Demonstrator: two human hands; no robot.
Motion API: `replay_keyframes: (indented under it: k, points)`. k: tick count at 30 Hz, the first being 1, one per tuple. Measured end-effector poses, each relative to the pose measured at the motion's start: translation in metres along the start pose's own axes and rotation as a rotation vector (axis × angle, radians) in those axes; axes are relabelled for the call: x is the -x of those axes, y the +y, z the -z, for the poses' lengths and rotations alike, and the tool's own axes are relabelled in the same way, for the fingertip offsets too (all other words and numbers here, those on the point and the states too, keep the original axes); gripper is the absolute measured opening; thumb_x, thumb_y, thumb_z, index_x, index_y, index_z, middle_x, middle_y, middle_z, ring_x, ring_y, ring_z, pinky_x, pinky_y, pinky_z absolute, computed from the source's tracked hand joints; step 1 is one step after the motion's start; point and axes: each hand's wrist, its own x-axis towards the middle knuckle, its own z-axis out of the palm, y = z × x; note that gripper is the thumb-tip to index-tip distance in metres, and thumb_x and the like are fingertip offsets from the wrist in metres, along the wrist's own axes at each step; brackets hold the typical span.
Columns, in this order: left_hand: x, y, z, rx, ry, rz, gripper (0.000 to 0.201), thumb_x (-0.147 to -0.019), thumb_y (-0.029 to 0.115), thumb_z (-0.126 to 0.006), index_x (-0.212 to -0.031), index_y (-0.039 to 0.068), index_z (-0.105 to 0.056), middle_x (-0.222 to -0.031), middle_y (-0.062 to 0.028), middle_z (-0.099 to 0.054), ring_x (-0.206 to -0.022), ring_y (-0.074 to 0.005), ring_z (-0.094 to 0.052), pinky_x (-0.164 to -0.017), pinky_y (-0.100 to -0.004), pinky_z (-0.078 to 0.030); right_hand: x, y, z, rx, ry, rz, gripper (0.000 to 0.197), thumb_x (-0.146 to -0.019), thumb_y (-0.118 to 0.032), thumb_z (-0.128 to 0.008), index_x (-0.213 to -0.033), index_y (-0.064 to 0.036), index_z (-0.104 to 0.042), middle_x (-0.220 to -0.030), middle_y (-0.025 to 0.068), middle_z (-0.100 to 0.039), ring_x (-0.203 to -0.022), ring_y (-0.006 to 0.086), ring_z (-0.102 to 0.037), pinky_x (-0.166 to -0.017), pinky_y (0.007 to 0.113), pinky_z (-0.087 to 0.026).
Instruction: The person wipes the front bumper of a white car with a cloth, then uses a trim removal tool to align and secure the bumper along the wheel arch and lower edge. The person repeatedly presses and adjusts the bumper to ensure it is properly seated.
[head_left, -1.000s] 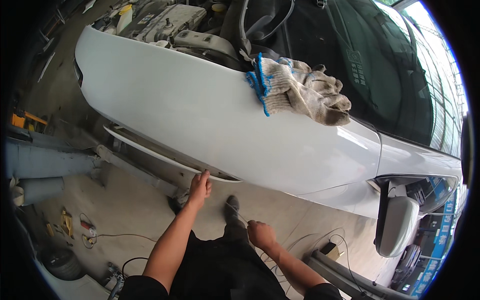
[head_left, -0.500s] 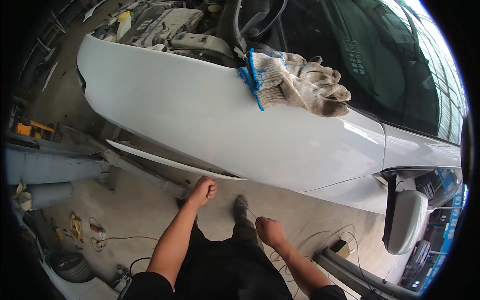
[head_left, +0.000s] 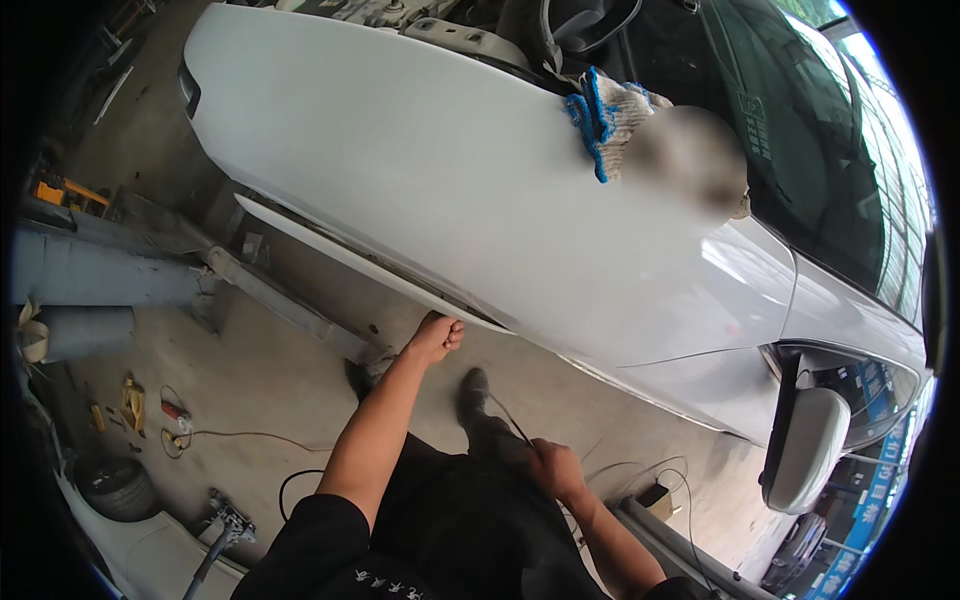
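Note:
My left hand (head_left: 438,337) is closed in a fist just below the near edge of a white curved strip (head_left: 370,270) beside the car's wheel arch. Whether anything is inside the fist is hidden. Lower and to the right, my right hand (head_left: 555,468) is closed around a thin dark rod or cable (head_left: 508,414), which runs up and left from it past my leg. The white front fender (head_left: 400,150) of the car spreads out ahead of both hands. Knitted work gloves (head_left: 612,118) with blue cuffs lie on it near the windshield, partly blurred.
A grey lift post (head_left: 100,270) and its arm (head_left: 285,300) stand at the left. Tools (head_left: 134,405), a corded tool (head_left: 174,410) and a tire (head_left: 118,488) lie on the floor. The side mirror (head_left: 810,440) juts out at the right, above loose cables (head_left: 690,495).
The view has shifted, so the car sits higher and further right in it. Both hands appear a little higher and further right, both still closed.

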Motion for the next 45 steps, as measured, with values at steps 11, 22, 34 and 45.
replay_keyframes:
  k: [11, 22, 34, 45]
  points:
    - [0.0, -0.008, 0.004, 0.003, -0.01, -0.106, 0.023, -0.09, 0.017, -0.047, -0.07, 0.01, -0.038, -0.061, 0.0011, -0.038, -0.048, -0.0069, -0.034, -0.04, -0.0213, -0.025, 0.006, 0.004, 0.01, 0.02, 0.032, 0.015, 0.019, -0.083, -0.022, -0.05, -0.082, -0.0039, -0.056, -0.075, 0.0217, -0.059, -0.074, 0.0408, -0.056, -0.064, 0.048, -0.044]
    - [0.002, -0.007, 0.004, -0.085, -0.05, -0.142, 0.022, -0.089, 0.018, -0.049, -0.07, 0.012, -0.04, -0.061, 0.003, -0.039, -0.048, -0.0058, -0.035, -0.04, -0.0208, -0.025, 0.015, -0.004, -0.013, 0.045, -0.004, -0.008, 0.021, -0.083, -0.024, -0.051, -0.084, -0.0036, -0.058, -0.074, 0.0219, -0.059, -0.074, 0.0412, -0.056, -0.063, 0.047, -0.045]
    - [0.087, 0.001, 0.06, -0.006, 0.113, -0.087, 0.013, -0.089, 0.019, -0.05, -0.095, 0.009, -0.054, -0.061, 0.0033, -0.042, -0.049, -0.0056, -0.036, -0.039, -0.0204, -0.027, -0.016, -0.066, -0.034, 0.144, 0.03, 0.058, 0.027, -0.085, -0.03, -0.047, -0.083, -0.0052, -0.058, -0.073, 0.0207, -0.06, -0.072, 0.0399, -0.058, -0.064, 0.047, -0.046]
    - [0.113, 0.122, 0.1, 0.264, 0.222, -0.237, 0.015, -0.087, 0.019, -0.05, -0.097, 0.009, -0.055, -0.066, 0.0011, -0.047, -0.053, -0.0107, -0.042, -0.044, -0.0246, -0.032, -0.024, -0.121, -0.09, -0.013, 0.053, -0.005, 0.031, -0.086, -0.033, -0.048, -0.086, -0.0053, -0.061, -0.075, 0.022, -0.06, -0.074, 0.04, -0.058, -0.064, 0.047, -0.046]
